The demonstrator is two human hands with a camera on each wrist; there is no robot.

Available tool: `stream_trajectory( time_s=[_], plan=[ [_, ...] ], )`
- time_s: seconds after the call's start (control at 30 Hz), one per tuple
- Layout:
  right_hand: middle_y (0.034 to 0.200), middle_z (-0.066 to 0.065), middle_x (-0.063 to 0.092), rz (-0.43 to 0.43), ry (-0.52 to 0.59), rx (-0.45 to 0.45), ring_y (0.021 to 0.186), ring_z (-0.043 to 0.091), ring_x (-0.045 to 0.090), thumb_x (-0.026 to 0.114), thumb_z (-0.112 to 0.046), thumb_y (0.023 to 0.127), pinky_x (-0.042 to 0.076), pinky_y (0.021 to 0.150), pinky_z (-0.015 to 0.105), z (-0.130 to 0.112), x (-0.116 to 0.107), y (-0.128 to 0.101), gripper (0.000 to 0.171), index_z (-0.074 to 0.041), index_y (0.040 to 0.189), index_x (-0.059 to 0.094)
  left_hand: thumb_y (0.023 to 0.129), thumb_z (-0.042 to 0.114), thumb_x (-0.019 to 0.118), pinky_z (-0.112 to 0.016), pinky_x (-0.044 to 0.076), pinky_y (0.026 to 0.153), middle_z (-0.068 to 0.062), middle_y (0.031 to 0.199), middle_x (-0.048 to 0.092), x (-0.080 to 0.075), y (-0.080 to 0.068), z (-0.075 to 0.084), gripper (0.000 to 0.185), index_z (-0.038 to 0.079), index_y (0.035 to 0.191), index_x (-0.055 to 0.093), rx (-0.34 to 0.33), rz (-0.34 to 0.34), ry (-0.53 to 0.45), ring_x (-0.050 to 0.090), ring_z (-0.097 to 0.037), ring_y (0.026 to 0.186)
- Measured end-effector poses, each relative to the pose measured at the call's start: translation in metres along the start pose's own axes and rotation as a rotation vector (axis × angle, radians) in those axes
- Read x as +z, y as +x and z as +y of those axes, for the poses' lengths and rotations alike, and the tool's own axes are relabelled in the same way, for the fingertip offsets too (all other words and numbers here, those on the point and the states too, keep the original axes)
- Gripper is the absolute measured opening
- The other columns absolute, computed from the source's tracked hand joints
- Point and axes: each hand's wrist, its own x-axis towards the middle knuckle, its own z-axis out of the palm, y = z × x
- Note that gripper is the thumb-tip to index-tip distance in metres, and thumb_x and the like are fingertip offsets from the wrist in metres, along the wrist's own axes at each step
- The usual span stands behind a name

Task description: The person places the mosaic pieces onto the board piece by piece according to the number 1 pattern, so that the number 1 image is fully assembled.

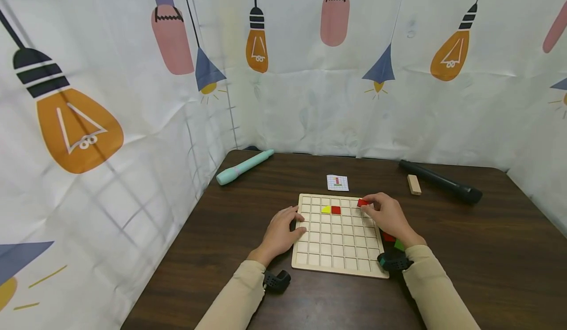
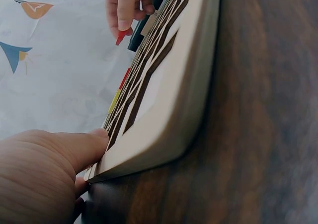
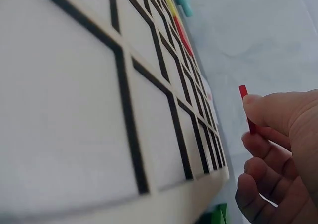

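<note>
A wooden grid board [image 1: 338, 251] lies on the dark table. A yellow triangle [image 1: 326, 210] and a red square [image 1: 336, 210] sit side by side in its second row. My right hand [image 1: 369, 203] pinches a small red piece [image 1: 362, 202] between thumb and fingertips, just above the board's far right corner. The right wrist view shows that red piece [image 3: 243, 92] held clear of the board [image 3: 99, 110]. My left hand [image 1: 298, 222] rests at the board's left edge, fingertips touching it. In the left wrist view a fingertip [image 2: 94, 137] meets the board's edge [image 2: 169, 134].
A pattern card [image 1: 337, 183] lies beyond the board. A teal pen-like object [image 1: 245, 167] sits at the back left, a black cylinder [image 1: 440, 181] and a wooden block [image 1: 414, 184] at the back right. Loose red [image 1: 389, 236] and green [image 1: 399, 245] pieces lie by my right wrist. Curtains close three sides.
</note>
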Motion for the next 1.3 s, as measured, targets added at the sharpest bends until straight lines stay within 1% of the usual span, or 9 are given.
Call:
stream_trajectory(
  time_s=[0.2, 0.3, 0.47, 0.63, 0.73, 0.97, 1.3],
  plan=[
    [0.105, 0.005, 0.057, -0.050, 0.034, -0.008, 0.074, 0.017, 0.053, 0.063, -0.026, 0.086, 0.046, 0.059, 0.029, -0.011, 0.010, 0.000, 0.028, -0.011, 0.110, 0.063, 0.085, 0.034, 0.063, -0.046, 0.022, 0.107, 0.002, 0.141, 0.038, -0.001, 0.000, 0.000, 0.025, 0.020, 0.104, 0.061, 0.008, 0.005, -0.008, 0.029, -0.019, 0.131],
    [0.102, 0.003, 0.059, -0.062, 0.037, -0.019, 0.072, 0.017, 0.051, 0.064, -0.026, 0.085, 0.045, 0.058, 0.029, -0.017, 0.014, 0.001, 0.026, -0.012, 0.108, 0.064, 0.085, 0.034, 0.062, -0.046, 0.022, 0.107, 0.001, 0.141, 0.038, 0.000, 0.000, -0.001, 0.025, 0.019, 0.105, 0.060, 0.010, 0.005, -0.012, 0.029, -0.019, 0.132],
    [0.097, 0.000, 0.059, -0.075, -0.012, -0.050, 0.064, 0.015, 0.046, 0.065, -0.025, 0.084, 0.041, 0.053, 0.027, -0.026, 0.021, 0.002, 0.022, -0.015, 0.103, 0.066, 0.085, 0.034, 0.062, -0.046, 0.022, 0.107, 0.001, 0.141, 0.039, 0.000, 0.000, -0.002, 0.025, 0.019, 0.105, 0.061, 0.007, 0.007, -0.011, 0.028, -0.019, 0.132],
    [0.097, -0.003, 0.059, -0.097, -0.029, -0.063, 0.063, 0.014, 0.047, 0.067, -0.024, 0.083, 0.041, 0.053, 0.027, -0.033, 0.027, 0.003, 0.020, -0.017, 0.101, 0.067, 0.085, 0.034, 0.062, -0.046, 0.022, 0.106, 0.001, 0.141, 0.039, 0.001, 0.000, -0.003, 0.025, 0.020, 0.105, 0.061, 0.009, 0.009, -0.011, 0.029, -0.019, 0.132],
    [0.098, -0.004, 0.058, -0.104, -0.034, -0.072, 0.064, 0.013, 0.047, 0.067, -0.025, 0.082, 0.041, 0.054, 0.027, -0.034, 0.032, 0.003, 0.021, -0.017, 0.102, 0.067, 0.085, 0.035, 0.062, -0.047, 0.023, 0.106, 0.002, 0.141, 0.039, 0.001, 0.000, -0.003, 0.025, 0.020, 0.105, 0.061, 0.009, 0.010, -0.015, 0.029, -0.019, 0.132],
    [0.093, -0.007, 0.057, -0.097, -0.032, -0.109, 0.067, 0.013, 0.046, 0.069, -0.026, 0.081, 0.041, 0.055, 0.026, -0.036, 0.041, 0.000, 0.024, -0.016, 0.102, 0.066, 0.085, 0.035, 0.062, -0.048, 0.022, 0.106, 0.002, 0.141, 0.038, 0.000, -0.001, -0.001, 0.025, 0.020, 0.105, 0.061, 0.002, 0.007, -0.024, 0.029, -0.019, 0.131],
    [0.090, -0.009, 0.055, -0.091, -0.076, -0.120, 0.062, 0.011, 0.044, 0.068, -0.027, 0.081, 0.039, 0.052, 0.025, -0.034, 0.046, -0.001, 0.023, -0.019, 0.103, 0.067, 0.085, 0.034, 0.062, -0.049, 0.023, 0.105, 0.001, 0.141, 0.038, -0.001, -0.001, 0.000, 0.024, 0.020, 0.105, 0.061, 0.003, 0.004, -0.021, 0.029, -0.021, 0.131]
  ],
)
